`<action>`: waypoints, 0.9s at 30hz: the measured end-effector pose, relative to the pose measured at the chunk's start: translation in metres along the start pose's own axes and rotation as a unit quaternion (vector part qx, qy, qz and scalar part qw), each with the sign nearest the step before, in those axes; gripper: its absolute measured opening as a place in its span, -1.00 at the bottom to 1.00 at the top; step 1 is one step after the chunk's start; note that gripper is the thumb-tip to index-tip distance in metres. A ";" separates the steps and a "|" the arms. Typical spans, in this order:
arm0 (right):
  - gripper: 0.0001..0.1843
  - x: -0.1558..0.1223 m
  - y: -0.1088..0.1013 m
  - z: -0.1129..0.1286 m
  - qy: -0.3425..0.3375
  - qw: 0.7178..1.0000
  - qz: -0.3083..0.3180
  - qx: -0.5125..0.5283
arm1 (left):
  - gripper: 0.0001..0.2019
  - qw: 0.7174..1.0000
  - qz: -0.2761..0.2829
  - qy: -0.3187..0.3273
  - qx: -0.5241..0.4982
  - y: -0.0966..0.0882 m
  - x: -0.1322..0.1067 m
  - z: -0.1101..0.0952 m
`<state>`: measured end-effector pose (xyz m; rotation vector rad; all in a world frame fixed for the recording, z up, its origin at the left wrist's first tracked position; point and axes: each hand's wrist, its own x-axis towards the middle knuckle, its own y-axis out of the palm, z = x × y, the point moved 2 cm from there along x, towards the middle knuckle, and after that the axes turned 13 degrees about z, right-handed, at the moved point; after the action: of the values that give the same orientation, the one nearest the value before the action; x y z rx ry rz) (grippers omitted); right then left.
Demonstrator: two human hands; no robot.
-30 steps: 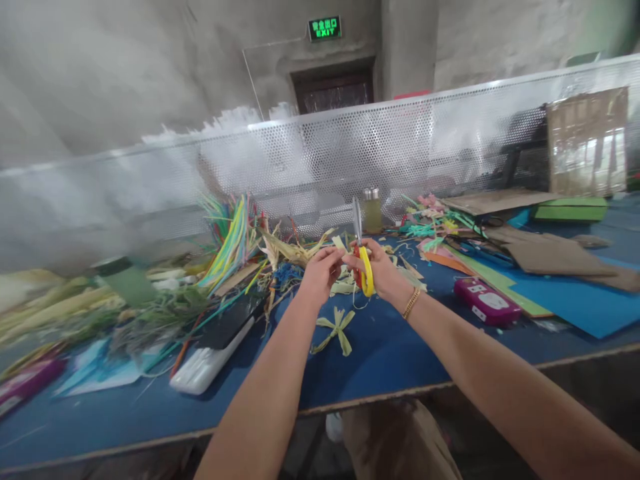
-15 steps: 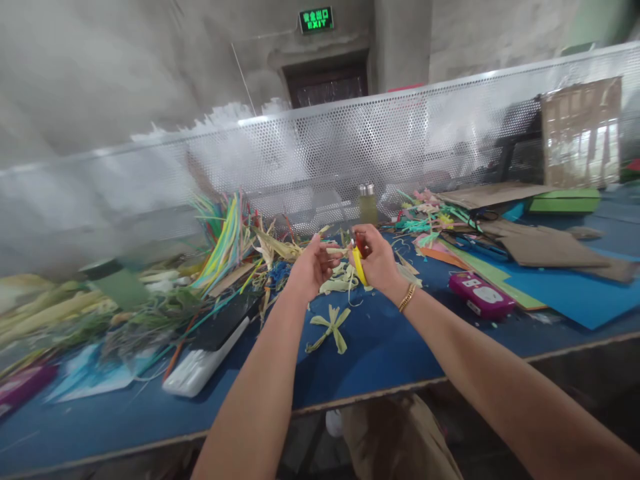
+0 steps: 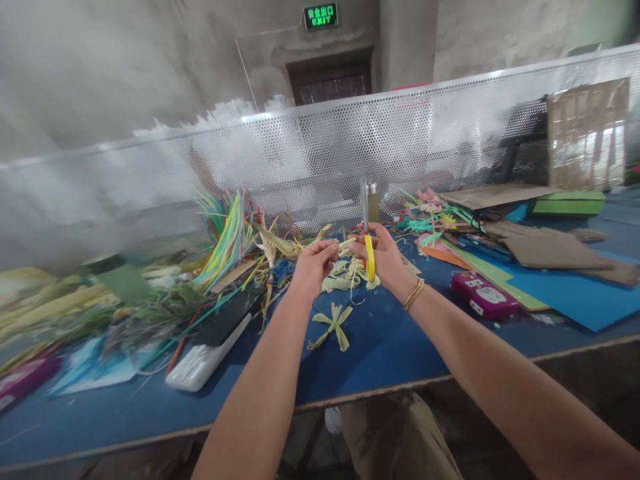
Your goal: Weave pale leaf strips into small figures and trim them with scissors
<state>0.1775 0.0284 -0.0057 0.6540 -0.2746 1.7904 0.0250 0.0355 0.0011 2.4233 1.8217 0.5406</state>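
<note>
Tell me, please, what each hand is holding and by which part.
The right hand holds scissors by the yellow handle end. The left hand appears to pinch a pale strip, but which part of it cannot be told.

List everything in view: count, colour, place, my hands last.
Metal scissors: one, yellow-handled, in right hand
Papery strip: one, pale green, in left hand
Star-shaped papery piece: one, pale green, table front
Papery scraps: several, pale, beyond star
Stem bundle: one, multicoloured, left
Boxy objects: two, purple, right and far left
Oblong object: one, white, left
Capped cylinder: one, green, left
Capped bottle: one, yellowish, behind scissors
Cardboard pieces: several, brown, right
Flat sheets: several, blue, green, orange, right
Tangled scraps: uncountable, mixed colours, both sides
Exit sign: one, green, wall
Perforated panel: one, silver, back
Table: one, blue, underneath
Hands: two, bare, centre
</note>
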 end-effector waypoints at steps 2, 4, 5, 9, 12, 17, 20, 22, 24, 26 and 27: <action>-0.44 -0.001 0.000 -0.004 0.033 0.998 -0.010 0.051 | -0.71 1.000 -0.003 0.011 0.007 0.002 0.001 0.004; -0.44 -0.002 0.000 -0.008 0.044 0.996 -0.016 0.078 | -0.73 1.000 0.007 0.010 0.023 0.004 0.001 0.008; -0.44 -0.003 0.000 -0.010 0.044 0.995 -0.021 0.084 | -0.73 0.999 0.012 0.006 0.035 0.005 0.001 0.010; -0.42 -0.002 -0.004 -0.012 0.036 0.995 -0.046 0.081 | -0.75 0.997 0.025 -0.010 0.075 0.006 -0.001 0.011; -0.42 -0.002 -0.005 -0.010 0.035 0.995 -0.054 0.072 | -0.79 0.994 0.032 -0.021 0.102 0.005 -0.002 0.010; -0.41 -0.001 -0.005 -0.007 0.042 0.997 -0.051 0.045 | -0.81 0.988 0.051 -0.029 0.140 0.003 -0.002 0.009; -0.43 0.001 -0.006 -0.007 0.043 0.999 -0.019 -0.005 | -0.82 0.983 0.066 -0.031 0.167 0.003 -0.002 0.008; -0.44 0.002 -0.006 -0.007 0.043 0.999 0.007 -0.029 | -0.80 0.980 0.071 -0.031 0.182 0.003 -0.002 0.005; -0.45 0.002 -0.005 -0.007 0.042 0.998 0.023 -0.037 | -0.80 0.978 0.076 -0.033 0.194 0.003 -0.003 0.003; -0.46 0.001 -0.005 -0.006 0.043 0.998 0.028 -0.038 | -0.81 0.975 0.079 -0.035 0.207 0.004 -0.005 0.001; -0.46 0.001 -0.005 -0.006 0.045 0.998 0.028 -0.037 | -0.81 0.973 0.080 -0.035 0.213 0.004 -0.005 0.000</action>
<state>0.1801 0.0336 -0.0106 0.5155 -0.3000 1.8494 0.0276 0.0292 0.0005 2.8341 1.8840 0.0676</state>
